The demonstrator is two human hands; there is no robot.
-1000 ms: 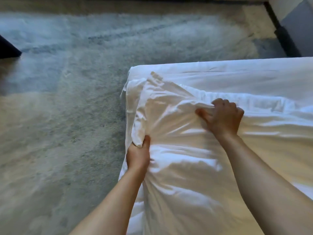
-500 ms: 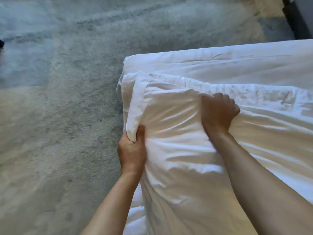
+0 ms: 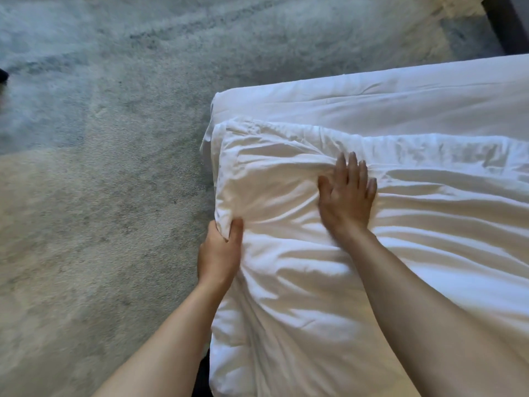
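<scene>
A white duvet (image 3: 300, 282) lies rumpled over the corner of a bed with a white sheet (image 3: 372, 101). Its folded-back top edge runs across the bed from the corner to the right. My left hand (image 3: 219, 253) grips the duvet's side edge at the bed's left border, thumb on top of the fabric. My right hand (image 3: 346, 196) lies flat on the duvet near the fold, fingers straight and spread, pressing the cloth down.
Grey-beige carpet (image 3: 100, 196) covers the floor left of and beyond the bed. A dark piece of furniture (image 3: 503, 21) stands at the top right corner. A small dark object (image 3: 3, 75) shows at the left edge.
My right hand has let go of the bunched fold and now lies flat with straight fingers. The duvet's corner has been pulled flatter toward the bed's corner. My left hand keeps its grip.
</scene>
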